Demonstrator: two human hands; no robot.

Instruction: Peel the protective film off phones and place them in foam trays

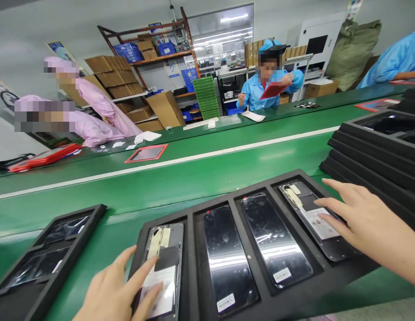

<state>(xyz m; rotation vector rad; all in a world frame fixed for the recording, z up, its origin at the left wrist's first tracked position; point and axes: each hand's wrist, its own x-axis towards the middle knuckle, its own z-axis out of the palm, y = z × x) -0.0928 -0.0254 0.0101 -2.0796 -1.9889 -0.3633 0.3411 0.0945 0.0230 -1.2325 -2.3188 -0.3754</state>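
A black foam tray (190,214) lies on the green bench in front of me with several slots. The two middle slots hold glossy black phone screens (227,258). In the leftmost slot, an open phone frame (162,263) lies under the spread fingers of my left hand (118,290). My right hand (364,223) reaches in from the right, fingers stretched flat onto the open phone frame (314,218) in the rightmost slot. Neither hand grips anything.
A second black tray (43,258) with screens sits at the lower left. A stack of black trays (377,151) rises at the right. Beyond runs the green conveyor belt (194,165) carrying a red-edged tray (145,154). Several workers sit or stand on its far side.
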